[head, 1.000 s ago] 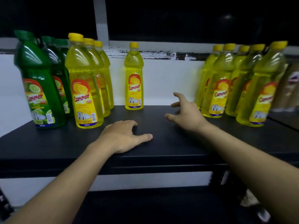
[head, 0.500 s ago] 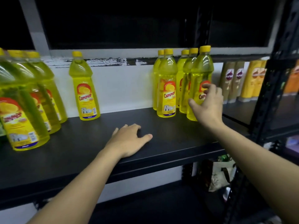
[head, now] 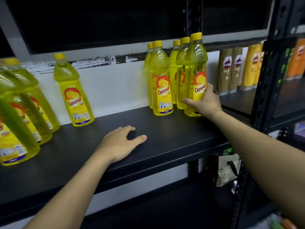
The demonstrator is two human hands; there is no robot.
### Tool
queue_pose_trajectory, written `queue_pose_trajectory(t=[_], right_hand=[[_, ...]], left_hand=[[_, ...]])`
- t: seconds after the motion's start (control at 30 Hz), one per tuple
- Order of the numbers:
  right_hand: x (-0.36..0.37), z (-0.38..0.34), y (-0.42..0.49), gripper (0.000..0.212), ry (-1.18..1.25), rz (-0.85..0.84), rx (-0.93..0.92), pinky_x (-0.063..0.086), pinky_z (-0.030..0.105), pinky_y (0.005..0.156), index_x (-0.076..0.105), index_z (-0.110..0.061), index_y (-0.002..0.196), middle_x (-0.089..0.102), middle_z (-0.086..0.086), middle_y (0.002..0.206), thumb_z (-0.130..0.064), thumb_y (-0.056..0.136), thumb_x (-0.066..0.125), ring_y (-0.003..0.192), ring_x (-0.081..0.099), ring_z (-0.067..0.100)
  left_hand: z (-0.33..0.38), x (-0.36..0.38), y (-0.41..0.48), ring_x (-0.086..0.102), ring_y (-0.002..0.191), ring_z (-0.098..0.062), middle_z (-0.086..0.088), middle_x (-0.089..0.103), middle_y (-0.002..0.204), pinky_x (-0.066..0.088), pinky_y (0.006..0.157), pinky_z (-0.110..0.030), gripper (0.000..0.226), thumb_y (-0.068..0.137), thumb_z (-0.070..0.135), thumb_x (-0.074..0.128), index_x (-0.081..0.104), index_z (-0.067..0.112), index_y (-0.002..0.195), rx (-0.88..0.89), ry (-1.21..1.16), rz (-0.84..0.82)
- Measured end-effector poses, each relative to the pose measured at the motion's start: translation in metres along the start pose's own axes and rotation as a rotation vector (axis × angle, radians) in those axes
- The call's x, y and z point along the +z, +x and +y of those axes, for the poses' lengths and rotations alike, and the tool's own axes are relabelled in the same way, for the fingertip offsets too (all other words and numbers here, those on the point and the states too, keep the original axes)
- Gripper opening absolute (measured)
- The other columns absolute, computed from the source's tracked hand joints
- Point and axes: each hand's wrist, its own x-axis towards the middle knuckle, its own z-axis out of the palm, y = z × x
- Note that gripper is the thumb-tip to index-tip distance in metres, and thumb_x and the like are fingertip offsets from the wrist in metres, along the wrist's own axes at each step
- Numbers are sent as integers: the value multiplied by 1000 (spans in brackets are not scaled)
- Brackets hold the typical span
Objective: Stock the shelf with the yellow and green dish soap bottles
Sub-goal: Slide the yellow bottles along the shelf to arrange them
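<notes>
Gripping the front yellow Cammer bottle (head: 195,68) at the right end of the black shelf (head: 165,129), with the right hand (head: 204,103) curled round its label, likely to reposition it, while bracing with the left hand (head: 118,144) spread flat.

Five clear yellow dish soap bottles (head: 161,90) stood upright in a tight cluster at the right end of the black shelf (head: 165,139), each with a yellow cap and a red-and-yellow "Cammer" label. The nearest bottle (head: 195,71), at the cluster's front right, was gripped low on its body by the right hand (head: 205,103); whether its base touched the shelf could not be told. A lone bottle (head: 74,95) stood upright against the white back wall (head: 115,90), well apart to the left. Further left, a row of yellow bottles (head: 24,104) ran front to back, blurred.
</notes>
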Motion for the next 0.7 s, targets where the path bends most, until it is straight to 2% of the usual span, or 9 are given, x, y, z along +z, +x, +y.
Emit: queue_pose_trajectory(t=[0.17,0.27,0.43,0.6,0.7], right_hand=[[-8,-3,-11,88,-34,-48,-20,48,32,83,36,-15,136,58,8,127,-49,71,84,114,58,29],[-14,-8,-25,91,-29,-86,-55,46,30,84,35,-16,140,58,5,128,-50,70,83,116,57,26],[-25,-20,-53,96,73,-223,-98,47,26,82,35,-23,142,57,-8,121,-56,66,83,105,56,12],[-28,-31,-76,109,139,-427,-118,50,37,100,27,-37,150,60,-15,129,-64,59,82,114,60,9],[-24,-42,-91,92,208,-520,-132,46,42,104,30,-43,148,64,-16,123,-48,66,71,114,60,10]], left_hand=[[0,1,0,33,146,-13,11,42,155,30,117,-38,71,83,76,52,50,36,141,3,-11,16],[0,1,0,36,144,-14,10,43,154,31,116,-36,71,83,76,51,50,36,141,6,-6,14],[2,-1,-6,43,137,-15,8,48,149,36,110,-35,69,83,74,53,51,34,140,0,-13,24],[8,-8,-20,55,125,-14,12,57,139,43,103,-32,55,87,56,64,54,34,136,115,-115,215],[11,-11,-30,60,115,-4,14,66,124,48,99,-32,41,89,44,68,60,35,127,198,-255,390]])
